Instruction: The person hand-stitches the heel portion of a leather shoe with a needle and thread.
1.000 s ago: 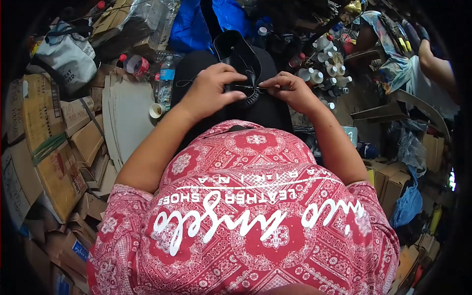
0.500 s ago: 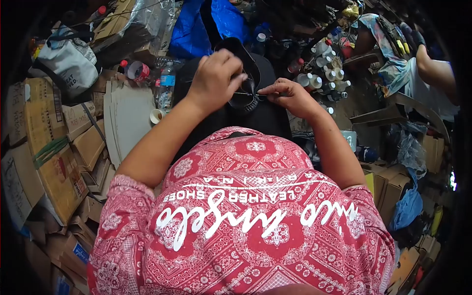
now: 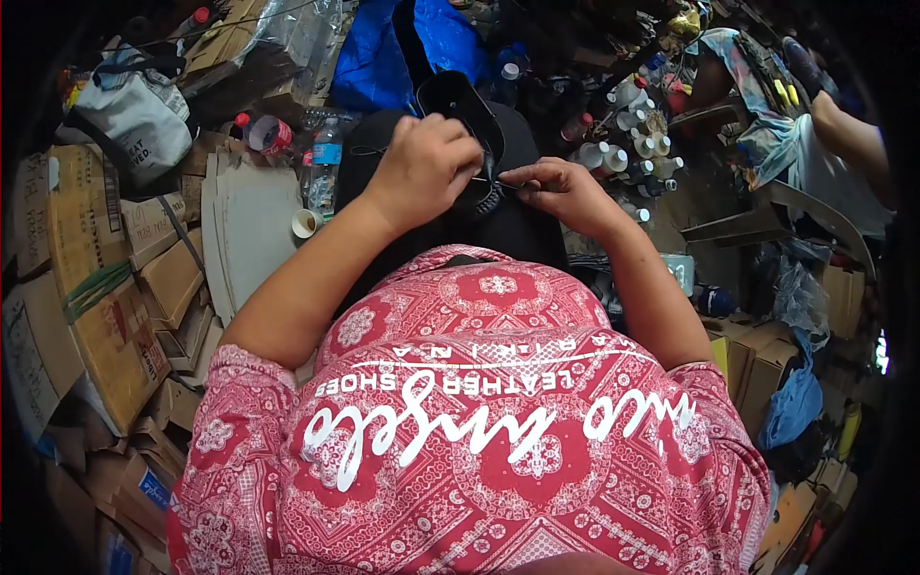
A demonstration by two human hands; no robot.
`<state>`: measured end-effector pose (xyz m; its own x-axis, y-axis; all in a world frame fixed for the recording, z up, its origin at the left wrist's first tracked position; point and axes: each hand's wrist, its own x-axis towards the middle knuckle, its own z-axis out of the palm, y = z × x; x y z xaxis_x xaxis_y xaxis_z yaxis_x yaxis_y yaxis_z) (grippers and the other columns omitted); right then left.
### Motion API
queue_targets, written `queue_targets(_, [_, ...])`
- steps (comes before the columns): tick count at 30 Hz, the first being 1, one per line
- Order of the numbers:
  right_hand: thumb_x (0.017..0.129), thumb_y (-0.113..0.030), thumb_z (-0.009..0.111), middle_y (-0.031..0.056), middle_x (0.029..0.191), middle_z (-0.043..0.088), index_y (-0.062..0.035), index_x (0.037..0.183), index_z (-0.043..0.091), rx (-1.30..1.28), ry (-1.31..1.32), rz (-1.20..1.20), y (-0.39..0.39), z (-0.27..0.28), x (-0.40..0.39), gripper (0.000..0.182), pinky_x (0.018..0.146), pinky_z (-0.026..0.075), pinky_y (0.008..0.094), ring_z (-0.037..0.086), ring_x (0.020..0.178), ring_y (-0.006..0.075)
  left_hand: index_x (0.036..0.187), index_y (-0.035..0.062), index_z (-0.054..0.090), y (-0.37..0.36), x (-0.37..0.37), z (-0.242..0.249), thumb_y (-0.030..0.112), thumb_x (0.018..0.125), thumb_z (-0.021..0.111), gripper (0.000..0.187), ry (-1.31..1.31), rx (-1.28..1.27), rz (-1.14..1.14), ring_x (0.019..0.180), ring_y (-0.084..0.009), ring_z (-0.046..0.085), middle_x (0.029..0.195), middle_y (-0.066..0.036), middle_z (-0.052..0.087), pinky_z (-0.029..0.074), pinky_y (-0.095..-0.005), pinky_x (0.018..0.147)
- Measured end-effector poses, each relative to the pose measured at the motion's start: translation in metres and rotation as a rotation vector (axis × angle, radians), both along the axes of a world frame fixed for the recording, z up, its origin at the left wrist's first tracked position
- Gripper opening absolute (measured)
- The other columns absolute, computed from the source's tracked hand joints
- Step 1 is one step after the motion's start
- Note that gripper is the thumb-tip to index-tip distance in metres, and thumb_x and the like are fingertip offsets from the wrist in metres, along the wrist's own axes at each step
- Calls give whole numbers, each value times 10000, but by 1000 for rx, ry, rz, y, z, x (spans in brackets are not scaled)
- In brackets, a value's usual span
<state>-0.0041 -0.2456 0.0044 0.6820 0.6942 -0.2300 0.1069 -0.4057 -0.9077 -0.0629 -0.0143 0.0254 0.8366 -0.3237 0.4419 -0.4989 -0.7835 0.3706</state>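
Observation:
A black leather shoe [image 3: 487, 199] with a ridged, stitched-looking edge lies on my lap, its far part dark and partly covered. A broad black strap [image 3: 410, 46] runs up from the open leather piece [image 3: 456, 100] beyond it. My left hand [image 3: 426, 165] is closed over the shoe's left side, thumb and fingers pinched together. From the other side, my right hand [image 3: 563, 192] pinches close to the same edge. A thin pale strand [image 3: 483, 179], thread or needle, shows between the fingertips of both hands. Left of my left hand, a dark thread [image 3: 366, 150] loops out.
On the left are stacked cardboard [image 3: 96, 287], a pale board [image 3: 251, 230], a cup [image 3: 304, 224] and bottles [image 3: 326, 153]. A blue bag [image 3: 355, 57] lies ahead. Several white-capped bottles [image 3: 644, 146] stand right, near another person's limb [image 3: 848, 139] and a curved metal piece [image 3: 824, 211].
My left hand has come down slightly and right, closing the gap toward my right hand. My right hand stays nearly in place, its fingers at the shoe's edge.

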Motion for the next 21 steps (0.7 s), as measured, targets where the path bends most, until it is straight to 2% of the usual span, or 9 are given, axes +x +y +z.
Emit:
queue_targets(5, [818,-4,643,13,880,635,-111,1105,698,-3,11,7,0,0,1,311,750,469,233,569,820,70,777,125,601,-6,18,-17,119,745,700,104,47,-64,26,772,-231,572,750,-13,589,371,-367,708])
queue_targets(7, [821,-5,643,15,884,637,-110,1107,696,1,-12,8,-1,0,1,309,754,470,232,569,825,69,784,119,620,-1,9,-16,144,759,698,86,229,-114,111,783,-229,580,731,-20,601,374,-365,713])
queue_targets(11, [826,-2,644,17,912,657,-93,1113,691,10,52,-3,-2,2,0,305,762,472,223,578,835,67,820,125,695,7,-8,-16,154,752,711,76,390,-106,57,810,-213,586,735,-9,624,389,-361,757])
queue_targets(15, [838,3,635,25,958,684,-62,1134,674,22,121,-6,1,2,1,305,781,478,213,598,854,70,853,129,719,10,-14,-24,124,734,722,119,270,-137,67,811,-218,580,760,-16,651,395,-362,782])
queue_targets(18, [844,-1,638,32,978,690,-45,1146,661,105,228,-18,2,-3,3,307,796,485,211,602,865,68,879,124,731,11,-13,-28,92,717,728,165,344,-132,90,817,-227,577,800,-40,662,418,-357,784])
queue_targets(21, [842,-17,652,36,983,689,-32,1146,657,133,286,-12,1,-11,6,304,803,489,214,603,870,66,895,106,732,5,-10,-32,83,709,731,187,439,-259,105,823,-230,575,820,-53,658,445,-346,770])
